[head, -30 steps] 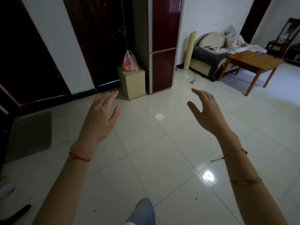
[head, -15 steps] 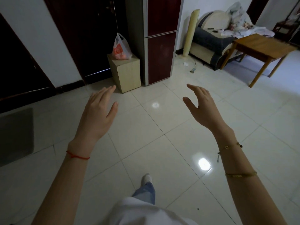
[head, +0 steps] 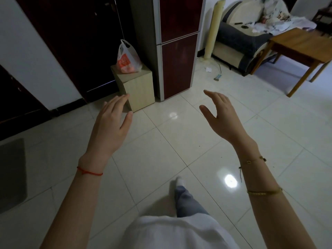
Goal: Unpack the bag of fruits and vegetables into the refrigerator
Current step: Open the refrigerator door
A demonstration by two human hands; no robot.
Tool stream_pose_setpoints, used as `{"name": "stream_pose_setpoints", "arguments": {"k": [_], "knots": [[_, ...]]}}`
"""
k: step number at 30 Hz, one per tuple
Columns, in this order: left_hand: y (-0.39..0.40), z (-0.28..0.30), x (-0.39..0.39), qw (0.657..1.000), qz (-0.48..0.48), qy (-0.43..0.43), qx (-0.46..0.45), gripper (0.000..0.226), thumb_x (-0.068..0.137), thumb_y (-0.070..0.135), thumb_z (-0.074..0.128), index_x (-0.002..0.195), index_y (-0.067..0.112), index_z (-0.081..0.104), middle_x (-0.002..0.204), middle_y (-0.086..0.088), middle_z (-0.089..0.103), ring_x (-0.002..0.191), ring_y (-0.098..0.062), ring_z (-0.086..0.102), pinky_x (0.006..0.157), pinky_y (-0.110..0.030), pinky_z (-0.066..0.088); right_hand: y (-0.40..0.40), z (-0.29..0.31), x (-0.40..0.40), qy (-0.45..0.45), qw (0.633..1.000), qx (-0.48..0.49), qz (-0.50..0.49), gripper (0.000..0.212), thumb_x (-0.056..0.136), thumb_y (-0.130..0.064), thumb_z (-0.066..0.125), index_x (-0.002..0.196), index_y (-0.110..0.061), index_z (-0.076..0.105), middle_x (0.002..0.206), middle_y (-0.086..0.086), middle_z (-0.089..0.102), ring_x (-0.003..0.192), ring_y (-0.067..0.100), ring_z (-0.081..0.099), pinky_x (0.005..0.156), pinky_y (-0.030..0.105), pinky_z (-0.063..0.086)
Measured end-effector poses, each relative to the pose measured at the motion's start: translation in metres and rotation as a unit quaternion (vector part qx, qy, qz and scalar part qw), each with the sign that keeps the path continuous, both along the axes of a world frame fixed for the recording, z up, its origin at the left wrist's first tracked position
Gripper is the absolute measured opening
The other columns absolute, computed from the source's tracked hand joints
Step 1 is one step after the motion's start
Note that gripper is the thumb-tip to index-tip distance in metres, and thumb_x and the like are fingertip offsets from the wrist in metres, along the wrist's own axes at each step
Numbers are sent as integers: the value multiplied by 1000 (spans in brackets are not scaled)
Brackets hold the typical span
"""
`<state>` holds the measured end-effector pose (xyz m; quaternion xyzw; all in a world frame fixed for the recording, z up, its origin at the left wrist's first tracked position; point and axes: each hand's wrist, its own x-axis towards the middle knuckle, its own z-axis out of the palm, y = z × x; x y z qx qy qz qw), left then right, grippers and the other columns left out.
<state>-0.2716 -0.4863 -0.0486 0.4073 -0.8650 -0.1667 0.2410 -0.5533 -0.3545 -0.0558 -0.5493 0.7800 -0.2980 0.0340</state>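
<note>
Fingers of left hand point(head: 109, 126) and right hand point(head: 221, 117) spread empty; best reach the plastic bag point(head: 128, 58) handles on the wooden cabinet point(head: 138, 87) beside the refrigerator point(head: 177, 51).

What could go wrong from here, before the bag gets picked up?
1. The plastic bag sits near the back of the small wooden cabinet, close to the refrigerator; a one-handed grab may tip it and spill the contents.
2. Both fridge doors look shut, so carrying the bag with the left hand and right hand leaves none free to open them.

Dim room, ceiling-light glare on floor tiles point(head: 197, 159), edges perhaps warped.
</note>
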Motion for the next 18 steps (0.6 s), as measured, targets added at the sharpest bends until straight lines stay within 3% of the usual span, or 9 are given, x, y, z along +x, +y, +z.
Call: {"name": "stream_pose_setpoints", "arguments": {"k": [6, 18], "knots": [[-108, -23, -59, 1000, 20, -7, 17, 51, 102, 30, 42, 151, 19, 30, 155, -7, 34, 145, -19, 25, 120, -46, 22, -116, -25, -61, -13, 1000, 6, 28, 51, 100, -37, 48, 146, -17, 39, 147, 2, 46, 140, 18, 35, 110, 24, 23], [-332, -6, -184, 996, 83, 12, -1, 51, 101, 30, 42, 150, 17, 32, 154, -7, 36, 144, -18, 26, 122, -38, 16, -391, 0, -186, -14, 994, -14, 103, 51, 100, -35, 50, 145, -14, 42, 141, 4, 50, 135, 20, 41, 112, 34, 36]]}}
